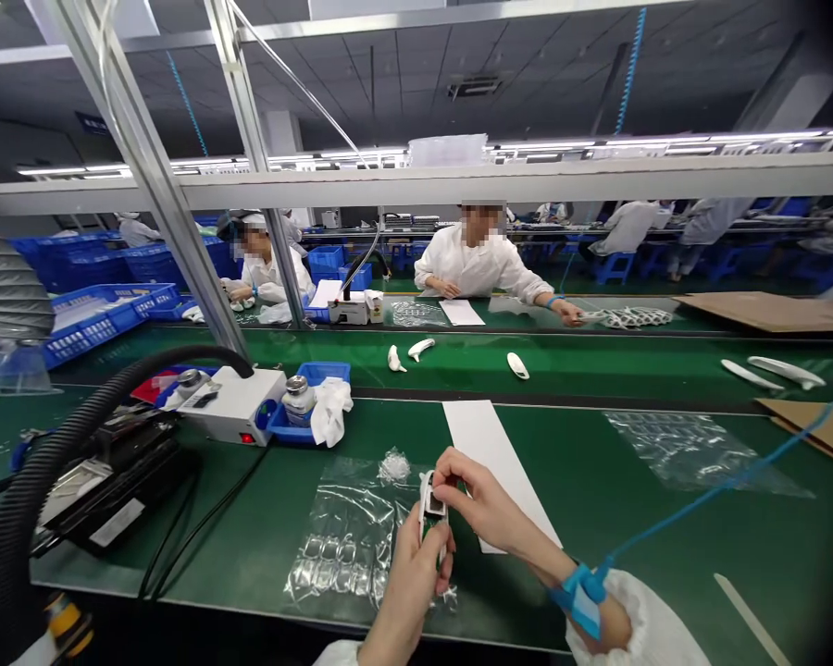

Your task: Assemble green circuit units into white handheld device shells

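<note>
My left hand [413, 578] is closed round a small white plastic part [430, 504] and holds it upright over the near edge of the green table [597, 536]. My right hand [476, 495] pinches the top of the same part with thumb and fingertips. A blue wrist strap [583, 592] with a blue coiled cord sits on my right wrist. Under the hands lies a clear plastic blister sheet [351, 541]. A white paper strip [490, 449] lies just right of the hands.
A black hose and a black device [111, 472] stand at the left, beside a white box [232, 402] and a blue tray with a bottle and a cloth. White parts lie on the belt [458, 361]. Workers in white coats sit across it. Cardboard lies at right.
</note>
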`<state>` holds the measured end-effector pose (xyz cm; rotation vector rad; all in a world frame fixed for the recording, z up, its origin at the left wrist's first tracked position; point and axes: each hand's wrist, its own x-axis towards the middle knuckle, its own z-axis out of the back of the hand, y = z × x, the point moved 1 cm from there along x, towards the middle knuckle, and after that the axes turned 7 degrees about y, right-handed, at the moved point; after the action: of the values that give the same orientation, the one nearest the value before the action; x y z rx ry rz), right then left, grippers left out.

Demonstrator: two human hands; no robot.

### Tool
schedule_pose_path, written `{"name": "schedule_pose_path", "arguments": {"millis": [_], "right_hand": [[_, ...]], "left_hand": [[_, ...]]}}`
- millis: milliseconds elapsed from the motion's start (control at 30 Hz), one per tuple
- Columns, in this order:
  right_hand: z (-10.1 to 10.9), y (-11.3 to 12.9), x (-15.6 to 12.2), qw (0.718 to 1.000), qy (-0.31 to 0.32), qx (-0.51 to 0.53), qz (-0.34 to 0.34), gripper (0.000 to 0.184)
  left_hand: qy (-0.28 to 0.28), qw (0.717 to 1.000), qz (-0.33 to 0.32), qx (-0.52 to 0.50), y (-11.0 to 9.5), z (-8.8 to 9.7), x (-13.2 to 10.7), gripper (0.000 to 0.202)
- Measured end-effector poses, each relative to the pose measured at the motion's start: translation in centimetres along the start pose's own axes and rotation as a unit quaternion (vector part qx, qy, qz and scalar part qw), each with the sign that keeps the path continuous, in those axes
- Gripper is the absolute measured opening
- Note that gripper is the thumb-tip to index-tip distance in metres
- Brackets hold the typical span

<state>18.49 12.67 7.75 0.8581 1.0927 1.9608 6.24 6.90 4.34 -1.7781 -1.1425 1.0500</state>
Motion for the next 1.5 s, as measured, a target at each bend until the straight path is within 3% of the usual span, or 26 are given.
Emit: {"name": "schedule_pose_path", "arguments": {"millis": [200, 300, 400, 533, 767, 833, 933, 1133, 1367, 1500], "right_hand": [[-2.5, 0.1, 0.1, 0.991, 0.038, -0.115, 0.053, 0.017], [-3.0, 0.3, 0.4, 0.993, 0.003, -0.094, 0.075, 0.017], [-3.3, 0.1, 1.5, 0.998, -0.02, -0.046, 0.04, 0.016], [-4.1, -0.4, 3.3, 0.998, 0.054, -0.014, 0.004, 0.011], [-5.8, -0.4, 2.9, 0.984, 0.084, -0.103, 0.12, 0.019], [-5.9, 0.1, 2.8, 0.982, 0.077, -0.096, 0.146, 0.018], [-5.7, 0.5, 3.4, 0.986, 0.068, -0.072, 0.131, 0.013], [-5.5, -0.2, 5.1, 0.983, 0.133, -0.046, 0.118, 0.018], [-5.9, -0.9, 5.0, 0.966, 0.152, -0.124, 0.169, 0.02], [-6.4, -1.4, 4.6, 0.978, 0.102, -0.055, 0.175, 0.021]], "left_hand": [[-0.013, 1.0, 0.004, -0.023, 0.2, 1.7, -0.3, 0.026], [-0.021, 0.999, 0.004, -0.04, 0.2, 2.7, -0.4, 0.027], [-0.028, 0.998, 0.006, -0.05, 0.2, 3.7, -0.5, 0.029], [-0.03, 0.998, 0.005, -0.054, 0.1, 4.7, -0.9, 0.032], [-0.035, 0.999, 0.004, -0.026, -1.0, 5.7, -1.4, 0.032], [-0.045, 0.998, 0.013, -0.03, -1.1, 6.0, -1.3, 0.034], [-0.045, 0.998, 0.022, -0.037, -1.3, 6.3, -1.3, 0.034], [-0.014, 0.998, 0.05, -0.029, -1.6, 6.6, -1.5, 0.031], [-0.013, 0.997, 0.059, -0.046, -1.6, 7.0, -1.3, 0.032], [-0.001, 0.994, 0.057, -0.092, -2.3, 7.2, -1.5, 0.032]]}}
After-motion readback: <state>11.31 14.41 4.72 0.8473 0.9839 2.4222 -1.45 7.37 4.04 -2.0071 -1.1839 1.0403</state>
